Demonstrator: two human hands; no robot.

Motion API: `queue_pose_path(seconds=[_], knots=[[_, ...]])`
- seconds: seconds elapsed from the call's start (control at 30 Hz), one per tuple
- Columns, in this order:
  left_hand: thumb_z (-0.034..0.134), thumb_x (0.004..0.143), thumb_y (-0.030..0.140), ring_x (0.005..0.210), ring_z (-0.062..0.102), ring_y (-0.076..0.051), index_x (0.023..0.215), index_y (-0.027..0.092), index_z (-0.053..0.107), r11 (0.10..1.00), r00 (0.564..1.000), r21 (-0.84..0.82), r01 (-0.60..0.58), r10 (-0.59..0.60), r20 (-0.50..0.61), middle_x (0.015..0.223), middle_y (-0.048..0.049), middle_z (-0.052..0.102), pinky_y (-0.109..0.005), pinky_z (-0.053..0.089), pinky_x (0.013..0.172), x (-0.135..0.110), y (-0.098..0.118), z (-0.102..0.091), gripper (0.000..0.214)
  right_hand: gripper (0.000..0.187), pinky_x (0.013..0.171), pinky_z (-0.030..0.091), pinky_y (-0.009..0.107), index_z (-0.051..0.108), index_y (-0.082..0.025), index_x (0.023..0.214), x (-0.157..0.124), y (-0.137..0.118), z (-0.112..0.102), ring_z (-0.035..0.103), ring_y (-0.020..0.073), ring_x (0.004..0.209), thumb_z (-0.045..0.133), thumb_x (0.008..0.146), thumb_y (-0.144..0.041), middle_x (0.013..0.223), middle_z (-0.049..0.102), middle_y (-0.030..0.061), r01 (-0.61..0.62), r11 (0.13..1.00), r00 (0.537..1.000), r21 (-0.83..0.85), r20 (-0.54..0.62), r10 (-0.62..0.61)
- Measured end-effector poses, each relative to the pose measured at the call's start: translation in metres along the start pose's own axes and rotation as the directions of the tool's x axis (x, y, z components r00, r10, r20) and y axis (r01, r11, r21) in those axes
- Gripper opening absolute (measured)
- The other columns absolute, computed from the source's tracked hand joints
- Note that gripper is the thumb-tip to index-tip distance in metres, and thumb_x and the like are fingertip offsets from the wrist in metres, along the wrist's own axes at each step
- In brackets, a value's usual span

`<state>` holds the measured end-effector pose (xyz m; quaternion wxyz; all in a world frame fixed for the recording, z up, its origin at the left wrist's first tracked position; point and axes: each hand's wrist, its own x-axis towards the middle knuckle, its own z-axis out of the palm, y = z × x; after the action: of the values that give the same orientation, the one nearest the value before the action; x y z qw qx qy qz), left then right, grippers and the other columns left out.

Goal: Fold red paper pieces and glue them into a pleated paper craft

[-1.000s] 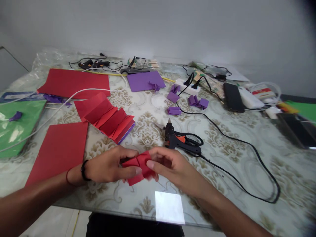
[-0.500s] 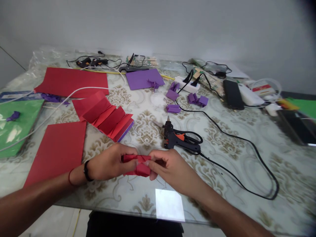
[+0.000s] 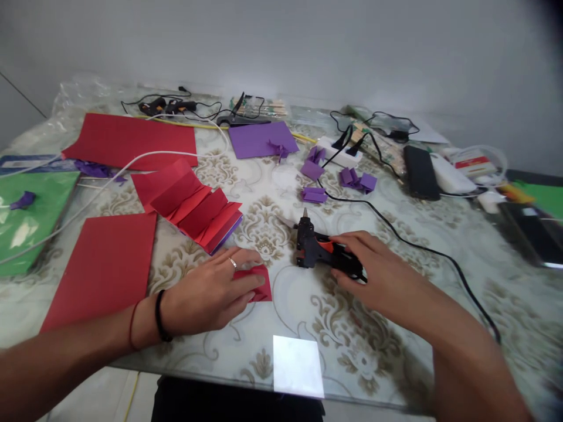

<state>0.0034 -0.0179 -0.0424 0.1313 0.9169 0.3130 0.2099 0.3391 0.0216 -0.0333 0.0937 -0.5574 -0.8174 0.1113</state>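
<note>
My left hand lies over a small folded piece of red paper near the table's front, its fingers curled on the paper and hiding much of it. To the right, my right hand has its thumb and fingers around the handle of a black glue gun with an orange trigger. The glue gun lies on its side, nozzle pointing away from me, over a pair of scissors that shows only in part. Beyond my left hand sits a stack of pleated red paper.
Red sheets lie at the left, beside a green pack. Folded purple pieces sit beyond the glue gun, near a white power strip. A black cord loops across the right side. Phones lie at the far right.
My right hand has left the red paper and moved right onto the glue gun's handle. My left hand has turned palm down over the red paper, which now lies lower on the table.
</note>
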Motion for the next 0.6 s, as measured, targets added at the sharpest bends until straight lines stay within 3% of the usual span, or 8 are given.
queue_pose_path(seconds=[0.23,0.4,0.47,0.53,0.6], knots=[[0.058,0.101,0.017,0.128,0.061,-0.032,0.115,0.019,0.071,1.000,0.985,-0.003,-0.024,0.025,0.171,0.141,-0.0138,0.062,-0.049,0.053,0.109,0.001,-0.002,-0.006,0.019,0.039,0.093,0.058,0.045,0.064,-0.021,0.124,0.011,-0.011,0.010,0.071,0.0316,0.105,0.058,0.085,-0.022,0.118,0.065,0.0128,0.008,0.998,1.000,0.063,-0.013,-0.007],[0.058,0.102,0.017,0.125,0.062,-0.031,0.119,0.017,0.069,0.998,0.978,-0.058,-0.032,0.043,0.202,0.135,-0.0142,0.066,-0.049,0.052,0.110,0.002,-0.004,-0.012,0.020,0.027,0.073,0.055,0.042,0.062,-0.024,0.107,0.001,-0.007,-0.008,0.070,0.0304,0.084,0.068,0.080,-0.027,0.101,0.069,0.0105,-0.043,0.990,0.994,0.134,-0.092,0.056],[0.058,0.101,0.016,0.124,0.063,-0.030,0.119,0.018,0.069,0.994,0.972,-0.105,-0.039,0.062,0.228,0.133,-0.0136,0.067,-0.048,0.052,0.110,0.002,-0.007,-0.014,0.021,0.012,0.061,0.052,0.038,0.061,-0.027,0.096,-0.005,-0.006,-0.019,0.068,0.0266,0.073,0.065,0.086,-0.025,0.086,0.070,0.0071,0.019,0.960,1.000,0.278,0.011,-0.023],[0.060,0.099,0.016,0.126,0.062,-0.030,0.119,0.019,0.070,0.989,0.968,-0.141,-0.045,0.078,0.239,0.134,-0.0135,0.067,-0.047,0.052,0.110,0.002,-0.009,-0.016,0.023,0.006,0.063,0.056,0.037,0.066,-0.028,0.096,-0.010,-0.008,-0.027,0.071,0.0257,0.074,0.062,0.092,-0.026,0.093,0.074,0.0084,0.132,0.896,0.991,0.424,-0.025,-0.134],[0.062,0.097,0.016,0.133,0.059,-0.031,0.120,0.018,0.069,0.988,0.973,-0.147,-0.044,0.076,0.217,0.140,-0.0145,0.064,-0.047,0.051,0.112,0.001,-0.009,-0.016,0.024,0.007,0.065,0.060,0.036,0.071,-0.030,0.094,-0.013,-0.012,-0.029,0.073,0.0247,0.072,0.067,0.090,-0.026,0.094,0.075,0.0071,0.175,0.866,0.978,0.469,0.021,-0.209]])
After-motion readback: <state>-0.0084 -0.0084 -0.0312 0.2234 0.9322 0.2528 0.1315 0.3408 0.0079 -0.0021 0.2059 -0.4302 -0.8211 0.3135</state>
